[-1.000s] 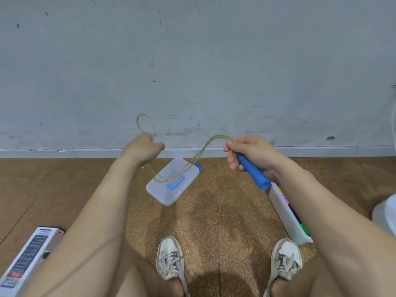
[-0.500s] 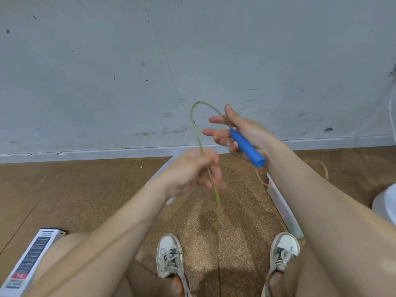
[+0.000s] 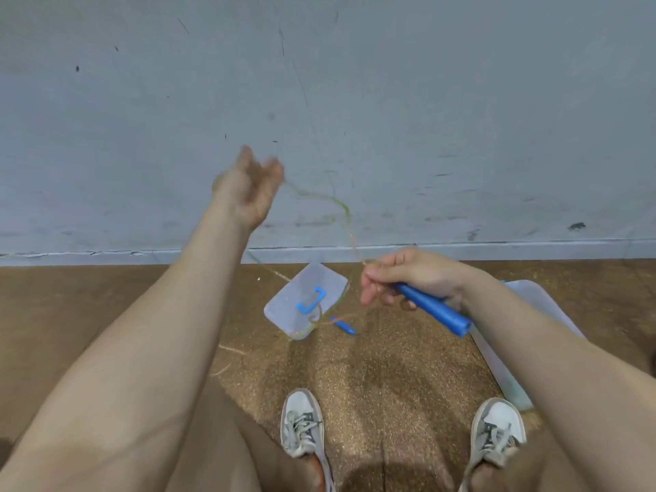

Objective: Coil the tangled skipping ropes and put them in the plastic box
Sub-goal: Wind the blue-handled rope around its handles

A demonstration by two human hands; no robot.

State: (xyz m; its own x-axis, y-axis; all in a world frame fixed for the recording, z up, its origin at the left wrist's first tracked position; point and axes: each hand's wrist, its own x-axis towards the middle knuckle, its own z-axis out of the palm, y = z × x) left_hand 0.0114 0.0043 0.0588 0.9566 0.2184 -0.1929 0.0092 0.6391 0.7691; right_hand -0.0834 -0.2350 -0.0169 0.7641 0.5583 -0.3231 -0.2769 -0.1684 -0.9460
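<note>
Head view: fingers of the right hand (image 3: pixel 411 275) have closed round the blue handle (image 3: pixel 435 310) and a turn of skipping rope (image 3: pixel 343 207); the left hand (image 3: pixel 248 188) has swung up, its grip too blurred to tell. The rope trails over the lid (image 3: pixel 284 307), so coiling looks barely begun.

Matt blue handle (image 3: pixel 435 308); translucent plastic lid (image 3: pixel 306 300); speckled, grainy floor (image 3: pixel 390 378).

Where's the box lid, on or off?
Off. The lid lies flat on the floor, apart from the plastic box.
</note>
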